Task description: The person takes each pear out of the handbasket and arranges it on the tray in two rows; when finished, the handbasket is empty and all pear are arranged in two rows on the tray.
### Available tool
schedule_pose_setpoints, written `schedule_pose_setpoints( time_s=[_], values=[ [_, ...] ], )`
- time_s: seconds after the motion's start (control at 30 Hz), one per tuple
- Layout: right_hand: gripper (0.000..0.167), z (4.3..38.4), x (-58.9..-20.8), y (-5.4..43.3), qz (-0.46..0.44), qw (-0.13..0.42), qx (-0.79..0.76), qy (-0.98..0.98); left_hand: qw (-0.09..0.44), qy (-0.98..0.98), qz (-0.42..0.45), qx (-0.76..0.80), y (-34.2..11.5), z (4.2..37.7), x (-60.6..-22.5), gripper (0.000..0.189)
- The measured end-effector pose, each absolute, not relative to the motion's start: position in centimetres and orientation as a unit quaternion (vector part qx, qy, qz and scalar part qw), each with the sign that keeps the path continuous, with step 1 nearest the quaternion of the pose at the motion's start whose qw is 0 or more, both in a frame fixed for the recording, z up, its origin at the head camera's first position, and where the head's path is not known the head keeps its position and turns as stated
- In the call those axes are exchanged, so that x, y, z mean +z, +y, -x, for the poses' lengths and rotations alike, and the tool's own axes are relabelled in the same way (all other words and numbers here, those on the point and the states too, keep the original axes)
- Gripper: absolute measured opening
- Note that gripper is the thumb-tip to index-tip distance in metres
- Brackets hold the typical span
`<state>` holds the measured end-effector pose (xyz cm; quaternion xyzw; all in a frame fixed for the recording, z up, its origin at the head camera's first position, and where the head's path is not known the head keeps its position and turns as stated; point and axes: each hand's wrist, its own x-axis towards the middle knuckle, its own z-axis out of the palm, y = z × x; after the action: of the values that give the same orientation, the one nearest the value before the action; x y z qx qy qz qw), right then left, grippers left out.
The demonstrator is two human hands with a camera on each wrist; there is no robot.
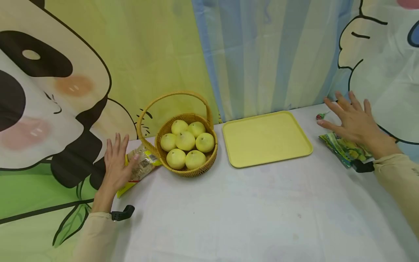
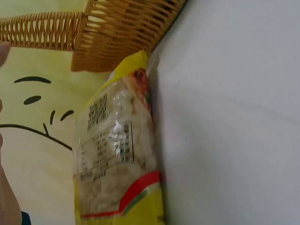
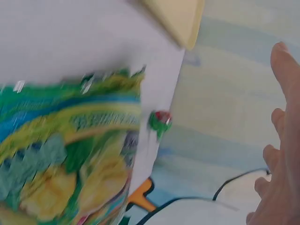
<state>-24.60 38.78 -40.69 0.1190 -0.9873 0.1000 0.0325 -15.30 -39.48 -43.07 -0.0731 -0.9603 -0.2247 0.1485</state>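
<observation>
Both hands [image 1: 116, 167] [image 1: 355, 123], widely spread, hover near plastic packets [image 1: 145, 165] [image 1: 343, 147].

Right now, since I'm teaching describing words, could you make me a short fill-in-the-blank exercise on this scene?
1. The wicker basket shows ____ round fruits.
2. In the head view, the tray lies to the ____ of the basket.
3. The tray's colour is ____.
4. Beside the see-through packet, the left hand holds ____.

Missing words: seven; right; yellow; nothing.
</observation>
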Motion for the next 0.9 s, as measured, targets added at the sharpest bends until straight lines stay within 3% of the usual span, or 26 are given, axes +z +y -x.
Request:
schedule_pose_setpoints(
  time_s=[0.17, 0.3, 0.6, 0.9],
  values=[
    [0.089, 25.3, -40.3, 36.1, -0.18, 0.052, 0.113, -0.976, 0.191, -0.917, 0.122, -0.328, -37.1, 16.0, -44.5, 0.085],
    [0.09, 25.4, -39.4, 31.4, -0.224, 0.04, 0.159, -0.961, 0.191, -0.876, 0.137, -0.422, -34.2, 16.8, -45.4, 0.087],
    [0.091, 25.3, -38.3, 17.3, -0.359, -0.006, 0.303, -0.883, 0.201, -0.691, 0.077, -0.69, -29.3, 19.4, -47.4, 0.09],
    [0.09, 25.9, -38.6, 8.2, -0.426, -0.061, 0.453, -0.781, 0.25, -0.661, -0.004, -0.707, -27.1, 20.0, -48.7, 0.083]
  ],
)
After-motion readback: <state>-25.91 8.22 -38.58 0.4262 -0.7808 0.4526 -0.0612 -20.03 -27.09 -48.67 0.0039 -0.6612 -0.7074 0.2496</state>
